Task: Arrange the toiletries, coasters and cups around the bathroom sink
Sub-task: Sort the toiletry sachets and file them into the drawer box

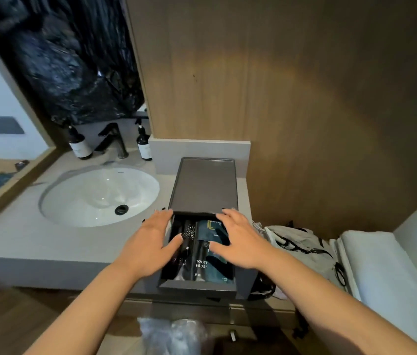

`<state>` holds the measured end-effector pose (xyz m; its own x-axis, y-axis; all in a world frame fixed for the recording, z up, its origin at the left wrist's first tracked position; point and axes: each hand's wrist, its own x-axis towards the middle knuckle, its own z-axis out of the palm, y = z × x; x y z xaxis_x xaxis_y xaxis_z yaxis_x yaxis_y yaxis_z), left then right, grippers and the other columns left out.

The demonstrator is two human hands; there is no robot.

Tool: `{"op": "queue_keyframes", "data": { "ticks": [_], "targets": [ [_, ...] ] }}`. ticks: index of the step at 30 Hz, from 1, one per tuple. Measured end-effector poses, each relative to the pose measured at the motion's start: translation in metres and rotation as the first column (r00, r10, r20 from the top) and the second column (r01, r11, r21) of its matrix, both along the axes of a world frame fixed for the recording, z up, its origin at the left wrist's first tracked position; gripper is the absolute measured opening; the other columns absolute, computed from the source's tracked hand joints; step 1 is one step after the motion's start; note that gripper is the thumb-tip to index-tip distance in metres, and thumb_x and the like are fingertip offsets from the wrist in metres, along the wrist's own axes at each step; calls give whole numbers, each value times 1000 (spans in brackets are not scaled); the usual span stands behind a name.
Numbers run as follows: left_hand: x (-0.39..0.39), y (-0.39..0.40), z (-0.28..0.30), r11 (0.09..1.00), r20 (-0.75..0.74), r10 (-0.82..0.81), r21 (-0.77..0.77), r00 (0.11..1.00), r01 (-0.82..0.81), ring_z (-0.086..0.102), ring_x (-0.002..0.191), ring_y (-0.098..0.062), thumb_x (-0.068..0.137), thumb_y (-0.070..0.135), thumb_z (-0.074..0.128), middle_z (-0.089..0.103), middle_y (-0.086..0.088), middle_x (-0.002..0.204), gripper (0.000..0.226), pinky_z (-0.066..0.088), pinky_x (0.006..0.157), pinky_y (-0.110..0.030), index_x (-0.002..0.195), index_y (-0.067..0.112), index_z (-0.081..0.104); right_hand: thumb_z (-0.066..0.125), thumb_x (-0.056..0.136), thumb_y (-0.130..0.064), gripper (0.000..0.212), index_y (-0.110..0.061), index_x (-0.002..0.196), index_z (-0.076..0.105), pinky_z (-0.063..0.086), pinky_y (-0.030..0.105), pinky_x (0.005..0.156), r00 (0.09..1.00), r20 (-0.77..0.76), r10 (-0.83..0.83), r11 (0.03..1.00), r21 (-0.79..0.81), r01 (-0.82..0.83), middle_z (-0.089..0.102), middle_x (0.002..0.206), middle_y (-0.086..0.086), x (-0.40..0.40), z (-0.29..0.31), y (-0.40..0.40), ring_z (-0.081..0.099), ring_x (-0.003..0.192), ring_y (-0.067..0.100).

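1. On the pale stone countertop, to the right of the white oval sink basin, stood a dark grey rectangular amenity box with its flat tray-like top bare and its drawer pulled out toward the person
2. In the drawer lay the toiletries: two black sachets printed "TOOTH BRUSH" side by side, and dark teal packets to their right
3. The left hand rested flat on the drawer's left edge, fingers spread, thumb touching the left sachets; nothing was pinched
4. The right hand lay flat over the teal packets, fingers loosely spread and extended, gripping nothing
5. Two dark brown pump bottles with pale labels flanked the black tap behind the basin; no cups or coasters were visible
6. Step in hand, as judged: squaring and flattening the sachets within the drawer
7. The next move would probably call for an even two-handed push to slide the drawer shut, keeping the packets below the box's front lip
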<state>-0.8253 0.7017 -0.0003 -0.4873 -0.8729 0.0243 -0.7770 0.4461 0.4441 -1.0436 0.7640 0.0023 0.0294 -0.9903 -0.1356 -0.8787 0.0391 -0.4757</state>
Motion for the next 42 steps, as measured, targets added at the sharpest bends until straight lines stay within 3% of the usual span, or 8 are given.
{"op": "queue_keyframes", "data": {
  "ticks": [6, 13, 16, 29, 42],
  "targets": [
    [43, 6, 33, 997, 22, 73, -37, 997, -72, 10, 148, -14, 94, 52, 44, 18, -1, 160, 72, 15, 117, -31, 153, 20, 19, 49, 89, -57, 87, -13, 153, 10, 7, 39, 121, 993, -90, 82, 997, -3, -82, 2, 162, 4, 31, 26, -10, -6, 149, 21],
    [98, 10, 46, 996, -26, 83, -27, 996, -84, 28, 143, -17, 95, 47, 45, 31, 1, 156, 64, 24, 117, -33, 151, 21, 24, 50, 89, -57, 88, -15, 154, 9, 7, 35, 119, 990, -87, 108, 994, -14, -109, 2, 162, 2, 79, 47, -9, -5, 149, 20],
    [126, 11, 49, 996, -18, 86, -28, 996, -87, 27, 144, -17, 96, 47, 44, 28, 1, 157, 63, 24, 117, -34, 151, 24, 24, 51, 88, -57, 87, -15, 154, 10, 8, 36, 119, 992, -69, 104, 993, -41, -107, 4, 162, 1, 108, 56, -8, -3, 149, 19],
    [301, -7, 62, 997, -43, 52, -50, 998, -54, 24, 145, -13, 98, 47, 39, 26, 3, 158, 58, 21, 115, -28, 151, 29, 22, 56, 89, -41, 82, -16, 153, 11, 13, 32, 118, 1000, 16, 23, 997, -70, -21, 3, 162, 0, 296, 58, -9, 3, 149, 16],
    [444, -47, 51, 984, -60, 178, 16, 982, -177, 24, 145, -13, 98, 42, 43, 26, 5, 158, 58, 22, 115, -33, 151, 30, 21, 57, 90, -40, 78, -18, 152, 16, 18, 34, 119, 996, 48, 78, 996, -45, -76, 7, 160, -1, 440, 52, -74, 8, 148, 17]
  ]
}}
